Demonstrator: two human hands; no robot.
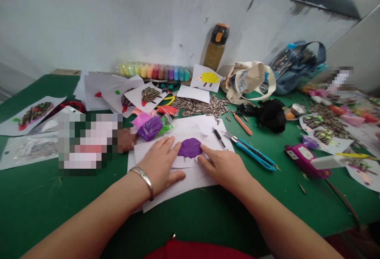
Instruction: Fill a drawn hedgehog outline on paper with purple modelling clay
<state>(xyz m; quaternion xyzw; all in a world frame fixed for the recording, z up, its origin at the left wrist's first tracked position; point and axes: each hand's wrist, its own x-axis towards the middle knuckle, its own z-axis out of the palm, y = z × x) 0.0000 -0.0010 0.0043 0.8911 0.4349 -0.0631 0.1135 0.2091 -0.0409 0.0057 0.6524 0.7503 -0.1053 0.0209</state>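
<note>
A flat purple clay patch [190, 147] lies on a white paper sheet [190, 178] on the green table. My left hand [160, 164], with a silver bracelet on the wrist, rests flat on the paper, fingers stretched out and touching the clay's left edge. On the other side my right hand [222, 165] lies with its index finger pressed against the clay's right edge and the other fingers loosely curled. Neither hand holds anything.
Beyond the paper are bags of purple clay [150, 127], a heap of sunflower seeds [202, 106], a row of coloured clay tubs [154, 71] and a bottle [216, 47]. A blue utility knife [252, 151], a pen [219, 137] and a glue gun [308, 160] lie to the right.
</note>
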